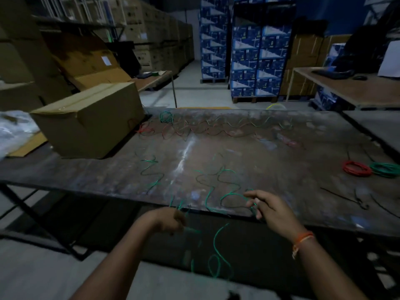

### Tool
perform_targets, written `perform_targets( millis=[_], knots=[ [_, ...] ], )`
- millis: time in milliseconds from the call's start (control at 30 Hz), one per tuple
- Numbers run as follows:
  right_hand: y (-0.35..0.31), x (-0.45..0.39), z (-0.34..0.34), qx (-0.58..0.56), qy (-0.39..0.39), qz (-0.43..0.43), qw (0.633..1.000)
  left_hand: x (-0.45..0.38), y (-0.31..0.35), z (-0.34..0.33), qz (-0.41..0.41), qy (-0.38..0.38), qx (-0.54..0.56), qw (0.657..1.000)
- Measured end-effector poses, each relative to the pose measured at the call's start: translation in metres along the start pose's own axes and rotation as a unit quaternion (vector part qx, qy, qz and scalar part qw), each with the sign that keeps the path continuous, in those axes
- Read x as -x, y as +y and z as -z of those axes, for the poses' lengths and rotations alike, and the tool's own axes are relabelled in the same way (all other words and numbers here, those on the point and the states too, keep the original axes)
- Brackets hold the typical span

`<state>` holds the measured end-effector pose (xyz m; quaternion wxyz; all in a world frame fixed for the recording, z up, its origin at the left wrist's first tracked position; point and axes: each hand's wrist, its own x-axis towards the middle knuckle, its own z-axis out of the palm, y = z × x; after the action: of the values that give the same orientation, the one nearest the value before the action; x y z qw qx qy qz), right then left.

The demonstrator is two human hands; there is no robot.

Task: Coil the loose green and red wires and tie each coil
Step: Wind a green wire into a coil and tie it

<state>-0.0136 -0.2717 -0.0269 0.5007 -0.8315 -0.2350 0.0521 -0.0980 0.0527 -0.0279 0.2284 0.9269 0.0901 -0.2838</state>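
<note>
**Green wire held in both hands at the table's near edge**

Green wire (pixel 225 197) lies in loose kinks across the near part of the worn table (pixel 281 161) and drops over its front edge, where a length hangs below in a curl. The right hand (pixel 273 210) is over the near edge, its fingers curled and pinching the wire where a loop rises off the surface; an orange band sits on that wrist. The left hand (pixel 171 220) is just in front of the edge, lower down, fingers closed round the same green strand, which runs out of the fist to the right.

Another loose green piece (pixel 152 172) zigzags further left on the table. Along the far side, red wire (pixel 194 132) and more green wire lie stretched out in waves, with a small green tangle (pixel 166 116) near a cardboard box (pixel 91 120) standing on the left end. At the right end, a red coil (pixel 357 168) and a green coil (pixel 386 169) lie side by side, touching. Pliers (pixel 360 199) lie nearer, close to the right edge.
</note>
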Motion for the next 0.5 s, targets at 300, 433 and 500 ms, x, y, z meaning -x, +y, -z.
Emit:
perform_targets(
  millis=[300, 433, 500],
  knots=[
    [-0.031, 0.051, 0.041, 0.023, 0.005, 0.069, 0.997, 0.06, 0.07, -0.009, -0.045, 0.147, 0.004, 0.988],
    [-0.053, 0.062, 0.054, 0.003, -0.006, 0.108, 0.994, 0.072, 0.102, -0.005, -0.104, 0.263, 0.015, 0.959],
    [-0.059, 0.067, 0.058, -0.02, 0.003, 0.119, 0.993, 0.076, 0.116, -0.008, -0.156, 0.281, 0.088, 0.943]
  ],
)
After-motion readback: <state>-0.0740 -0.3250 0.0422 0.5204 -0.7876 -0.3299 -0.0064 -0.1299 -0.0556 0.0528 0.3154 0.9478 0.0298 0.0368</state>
